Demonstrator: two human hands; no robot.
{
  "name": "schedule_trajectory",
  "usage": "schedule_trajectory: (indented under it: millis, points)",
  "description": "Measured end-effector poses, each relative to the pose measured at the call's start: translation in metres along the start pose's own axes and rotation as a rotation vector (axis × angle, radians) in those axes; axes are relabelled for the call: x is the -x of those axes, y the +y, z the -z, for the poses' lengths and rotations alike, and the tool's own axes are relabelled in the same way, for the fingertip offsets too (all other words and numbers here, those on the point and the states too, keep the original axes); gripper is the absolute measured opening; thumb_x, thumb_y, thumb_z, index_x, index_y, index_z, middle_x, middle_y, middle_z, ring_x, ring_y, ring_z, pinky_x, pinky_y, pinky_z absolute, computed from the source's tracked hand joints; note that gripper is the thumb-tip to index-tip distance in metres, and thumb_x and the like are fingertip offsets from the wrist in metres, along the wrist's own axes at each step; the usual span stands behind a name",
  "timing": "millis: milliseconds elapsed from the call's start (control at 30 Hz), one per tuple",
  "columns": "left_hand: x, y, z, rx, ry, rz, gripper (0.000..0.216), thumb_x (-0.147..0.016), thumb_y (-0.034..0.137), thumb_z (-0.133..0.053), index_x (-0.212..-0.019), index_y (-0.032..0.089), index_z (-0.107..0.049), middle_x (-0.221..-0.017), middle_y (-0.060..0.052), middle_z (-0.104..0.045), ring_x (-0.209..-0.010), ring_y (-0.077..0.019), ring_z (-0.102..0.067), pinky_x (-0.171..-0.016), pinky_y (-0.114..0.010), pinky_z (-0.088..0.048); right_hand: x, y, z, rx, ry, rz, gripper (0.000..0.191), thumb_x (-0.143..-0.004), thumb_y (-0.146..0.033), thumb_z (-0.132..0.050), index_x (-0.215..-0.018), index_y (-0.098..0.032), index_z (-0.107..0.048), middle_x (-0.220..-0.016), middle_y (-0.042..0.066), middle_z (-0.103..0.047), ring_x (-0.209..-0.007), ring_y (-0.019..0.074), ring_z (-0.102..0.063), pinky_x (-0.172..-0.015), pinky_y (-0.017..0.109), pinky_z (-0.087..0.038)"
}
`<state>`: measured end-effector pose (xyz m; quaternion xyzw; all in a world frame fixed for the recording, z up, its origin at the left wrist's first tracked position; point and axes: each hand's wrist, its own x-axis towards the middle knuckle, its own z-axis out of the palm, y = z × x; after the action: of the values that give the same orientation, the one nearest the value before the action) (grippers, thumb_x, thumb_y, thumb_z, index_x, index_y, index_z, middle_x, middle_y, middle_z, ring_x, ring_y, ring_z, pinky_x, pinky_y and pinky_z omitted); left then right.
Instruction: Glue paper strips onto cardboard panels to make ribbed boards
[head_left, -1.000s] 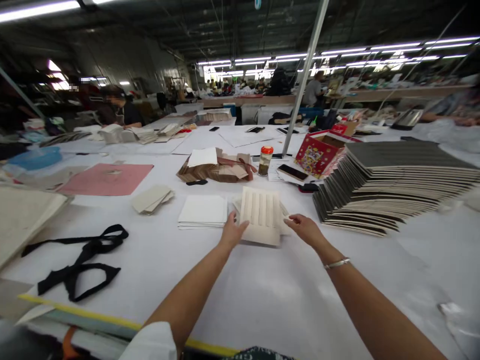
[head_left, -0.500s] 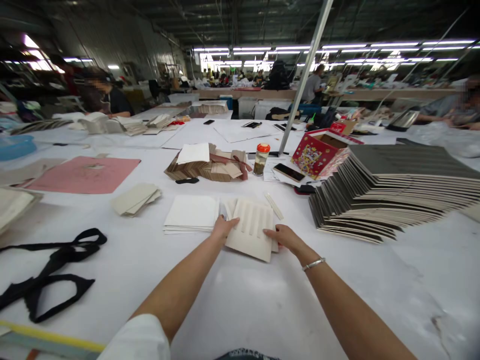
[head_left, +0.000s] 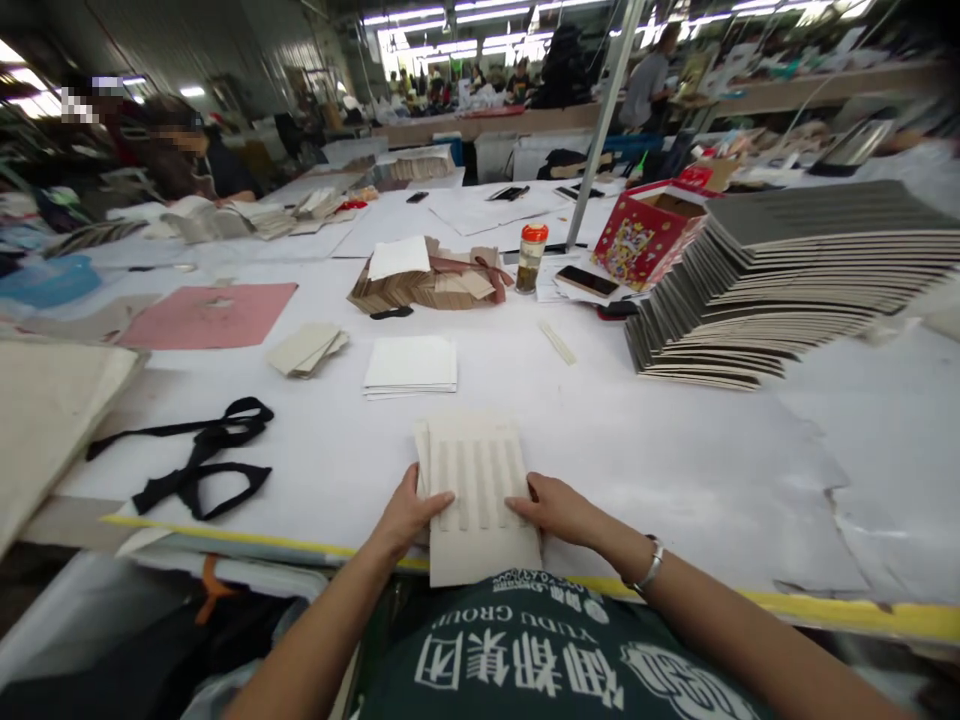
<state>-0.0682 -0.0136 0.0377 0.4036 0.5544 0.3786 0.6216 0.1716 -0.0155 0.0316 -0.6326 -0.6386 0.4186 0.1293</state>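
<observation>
Between my two hands is a small stack of beige fabric panels [head_left: 480, 480], the top one marked with several raised parallel strips. My left hand [head_left: 409, 515] grips its left edge, thumb on top and fingers hidden beneath. On the right edge, my right hand [head_left: 559, 508] pinches the stack the same way, a silver bangle on that wrist. The panels sit close to my body at the table's front edge. Just beyond them lies a neat pile of white sheets [head_left: 411, 365], and a thin pale strip [head_left: 557, 342] rests farther right.
A tall fanned stack of dark-topped panels [head_left: 720, 310] stands at right. Black straps [head_left: 214, 450] and a pink sheet [head_left: 210, 318] lie left. Toward the back are a brown bundle [head_left: 427, 280], an orange-lidded jar [head_left: 531, 260], a phone [head_left: 587, 281], a red box [head_left: 649, 235] and a metal pole [head_left: 604, 130].
Both hands have drawn the beige panels toward my body, away from beside the white pile. My view has tilted down, so the table's yellow front edge and my green shirt now show.
</observation>
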Motion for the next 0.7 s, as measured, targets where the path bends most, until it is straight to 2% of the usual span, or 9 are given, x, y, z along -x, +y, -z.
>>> schedule_trajectory:
  millis: [67, 133, 267, 333, 433, 500, 567, 633, 700]
  points:
    - [0.016, 0.002, 0.032, -0.053, 0.071, -0.014, 0.063, -0.055, 0.026, -0.074, -0.111, 0.016, -0.047, -0.111, -0.01, -0.058, -0.1, -0.023, -0.055, -0.083, -0.03, -0.045, -0.002, -0.025, -0.019, 0.054, -0.066, 0.067, 0.033, -0.068, -0.047, -0.056, -0.077, -0.015, -0.059, -0.082, 0.013, -0.064, -0.073, 0.023, -0.058, -0.063, 0.032, -0.042]
    - [0.022, 0.018, 0.072, -0.144, 0.074, -0.01, 0.06, -0.055, 0.026, -0.074, -0.109, 0.015, -0.05, -0.109, -0.01, -0.059, -0.096, -0.0235, -0.057, -0.08, -0.03, -0.046, -0.005, -0.053, -0.044, -0.029, -0.222, 0.137, 0.032, -0.071, -0.045, -0.054, -0.082, -0.015, -0.058, -0.081, 0.011, -0.064, -0.069, 0.0207, -0.058, -0.06, 0.03, -0.043]
    - [-0.005, 0.081, 0.142, -0.408, -0.133, 0.106, 0.059, -0.051, 0.024, -0.073, -0.106, 0.017, -0.055, -0.097, -0.009, -0.064, -0.087, -0.027, -0.06, -0.072, -0.034, -0.047, -0.008, -0.106, -0.098, -0.31, -0.633, 0.236, 0.032, -0.074, -0.039, -0.05, -0.097, -0.016, -0.055, -0.08, 0.005, -0.063, -0.055, 0.0141, -0.057, -0.048, 0.025, -0.043]
    - [-0.033, 0.113, 0.156, -0.664, -0.12, 0.184, 0.063, -0.041, 0.016, -0.076, -0.102, 0.015, -0.059, -0.088, -0.009, -0.066, -0.085, -0.0301, -0.06, -0.075, -0.038, -0.045, -0.007, -0.121, -0.112, -0.31, -0.695, 0.28, 0.037, -0.073, -0.038, -0.052, -0.102, -0.016, -0.054, -0.081, 0.004, -0.063, -0.054, 0.0135, -0.056, -0.046, 0.025, -0.042]
    - [-0.072, 0.141, 0.15, -0.985, 0.03, 0.09, 0.069, -0.032, 0.009, -0.076, -0.099, 0.016, -0.061, -0.097, -0.011, -0.065, -0.1, -0.033, -0.053, -0.09, -0.04, -0.036, -0.009, -0.119, -0.108, -0.139, -0.597, 0.371, 0.034, -0.071, -0.036, -0.054, -0.098, -0.015, -0.058, -0.077, 0.004, -0.064, -0.058, 0.0138, -0.056, -0.052, 0.024, -0.042]
    - [-0.08, 0.14, 0.137, -1.088, 0.035, -0.062, 0.07, -0.039, 0.018, -0.076, -0.107, 0.017, -0.057, -0.116, -0.012, -0.056, -0.113, -0.0305, -0.044, -0.098, -0.038, -0.027, -0.012, -0.104, -0.09, -0.05, -0.486, 0.405, 0.028, -0.072, -0.033, -0.053, -0.091, -0.015, -0.061, -0.074, 0.004, -0.064, -0.062, 0.0138, -0.056, -0.057, 0.024, -0.041]
    - [-0.066, 0.121, 0.126, -1.213, -0.032, -0.232, 0.071, -0.055, 0.035, -0.069, -0.12, 0.016, -0.047, -0.13, -0.013, -0.043, -0.12, -0.0265, -0.038, -0.101, -0.036, -0.023, -0.018, -0.085, -0.065, -0.027, -0.398, 0.368, 0.024, -0.075, -0.032, -0.05, -0.088, -0.015, -0.061, -0.071, 0.003, -0.064, -0.062, 0.0132, -0.056, -0.059, 0.023, -0.041]
    - [-0.039, 0.086, 0.121, -1.376, -0.045, -0.336, 0.08, -0.061, 0.045, -0.063, -0.13, 0.015, -0.034, -0.137, -0.013, -0.033, -0.125, -0.0252, -0.031, -0.103, -0.038, -0.021, -0.028, -0.068, -0.04, -0.001, -0.304, 0.313, 0.023, -0.078, -0.03, -0.046, -0.088, -0.015, -0.06, -0.07, 0.003, -0.064, -0.062, 0.0127, -0.056, -0.06, 0.023, -0.041]
    - [-0.012, 0.043, 0.12, -1.538, 0.049, -0.345, 0.092, -0.056, 0.05, -0.065, -0.134, 0.018, -0.027, -0.141, -0.013, -0.025, -0.129, -0.0298, -0.021, -0.103, -0.047, -0.016, -0.046, -0.059, -0.019, 0.096, -0.136, 0.309, 0.022, -0.08, -0.028, -0.043, -0.087, -0.015, -0.06, -0.074, 0.004, -0.063, -0.065, 0.0136, -0.056, -0.063, 0.025, -0.042]
